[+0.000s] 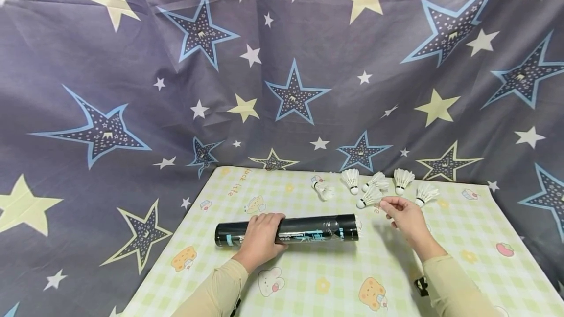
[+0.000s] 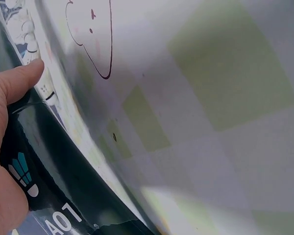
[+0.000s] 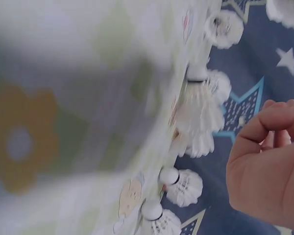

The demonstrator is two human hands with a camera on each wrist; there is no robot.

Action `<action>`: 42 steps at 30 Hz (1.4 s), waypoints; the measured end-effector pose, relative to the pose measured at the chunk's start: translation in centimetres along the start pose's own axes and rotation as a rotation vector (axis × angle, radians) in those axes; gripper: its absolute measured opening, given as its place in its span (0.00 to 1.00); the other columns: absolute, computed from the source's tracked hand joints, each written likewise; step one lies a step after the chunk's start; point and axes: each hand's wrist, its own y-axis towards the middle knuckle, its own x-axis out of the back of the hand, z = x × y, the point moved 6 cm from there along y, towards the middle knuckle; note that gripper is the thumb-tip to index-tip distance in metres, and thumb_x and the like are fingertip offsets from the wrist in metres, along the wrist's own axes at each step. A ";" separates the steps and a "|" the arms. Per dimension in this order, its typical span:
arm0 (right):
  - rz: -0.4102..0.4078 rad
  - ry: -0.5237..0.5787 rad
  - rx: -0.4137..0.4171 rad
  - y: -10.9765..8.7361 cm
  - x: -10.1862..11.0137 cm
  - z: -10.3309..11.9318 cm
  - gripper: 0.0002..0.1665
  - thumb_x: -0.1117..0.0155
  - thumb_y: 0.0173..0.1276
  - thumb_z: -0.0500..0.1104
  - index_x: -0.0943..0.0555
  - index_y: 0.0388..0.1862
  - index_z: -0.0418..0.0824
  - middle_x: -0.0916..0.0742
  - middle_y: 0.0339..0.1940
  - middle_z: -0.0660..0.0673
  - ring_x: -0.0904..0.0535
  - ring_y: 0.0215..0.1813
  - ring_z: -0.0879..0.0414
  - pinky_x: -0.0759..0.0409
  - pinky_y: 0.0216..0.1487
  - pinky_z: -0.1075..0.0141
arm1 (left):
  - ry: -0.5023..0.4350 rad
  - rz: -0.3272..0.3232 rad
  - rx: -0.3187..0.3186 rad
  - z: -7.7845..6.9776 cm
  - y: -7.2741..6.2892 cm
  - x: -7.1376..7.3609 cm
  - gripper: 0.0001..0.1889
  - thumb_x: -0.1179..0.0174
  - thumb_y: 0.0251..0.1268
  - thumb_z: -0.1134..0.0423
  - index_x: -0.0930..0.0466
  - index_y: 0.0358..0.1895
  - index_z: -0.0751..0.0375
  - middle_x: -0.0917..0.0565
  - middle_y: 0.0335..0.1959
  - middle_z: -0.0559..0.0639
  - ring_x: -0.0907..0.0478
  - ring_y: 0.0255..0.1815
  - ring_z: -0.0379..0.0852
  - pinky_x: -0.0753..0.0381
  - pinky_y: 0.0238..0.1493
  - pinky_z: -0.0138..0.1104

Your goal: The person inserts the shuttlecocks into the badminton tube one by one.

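Observation:
My left hand (image 1: 262,236) grips a black shuttlecock tube (image 1: 313,229) from above, left of its middle. The tube lies on its side, and white feathers show at its right end. In the left wrist view, the thumb (image 2: 22,81) lies along the tube's glossy wall. My right hand (image 1: 407,219) hovers right of the tube, fingers loosely curled and nothing seen between them. Its fingertips come right up to the feathers of the nearest shuttlecock (image 1: 370,197), which overlaps another shuttlecock (image 1: 376,181) behind it.
More white shuttlecocks lie near the table's back edge: one tilted shuttlecock (image 1: 323,191) to the left, others (image 1: 351,181) (image 1: 403,181) behind, and a shuttlecock (image 1: 426,193) beyond the right hand. A green checked cloth (image 1: 323,263) covers the table. A starry curtain (image 1: 238,87) hangs behind.

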 end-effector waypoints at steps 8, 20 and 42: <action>-0.082 -0.112 0.021 2.7 1.7 0.4 0.23 0.34 0.81 0.48 0.18 0.63 0.31 0.14 0.31 0.58 0.21 0.32 0.66 0.20 0.32 0.68 | 0.004 0.000 -0.002 0.0 0.1 0.0 0.44 0.14 0.46 0.43 0.22 0.68 0.51 0.12 0.59 0.48 0.17 0.58 0.51 0.23 0.59 0.49; -0.090 -0.211 0.032 5.1 1.6 0.1 0.24 0.36 0.81 0.47 0.18 0.64 0.30 0.13 0.33 0.54 0.20 0.32 0.68 0.19 0.32 0.69 | 0.001 0.022 0.004 0.0 0.2 0.0 0.44 0.14 0.46 0.44 0.22 0.69 0.50 0.12 0.60 0.47 0.17 0.59 0.50 0.24 0.59 0.48; -0.035 -0.185 0.038 5.9 0.0 -0.7 0.24 0.35 0.79 0.42 0.22 0.64 0.25 0.10 0.41 0.44 0.18 0.32 0.64 0.19 0.30 0.69 | 0.021 0.029 -0.004 -0.2 0.1 0.4 0.44 0.15 0.47 0.42 0.22 0.68 0.51 0.12 0.60 0.48 0.17 0.59 0.50 0.23 0.59 0.48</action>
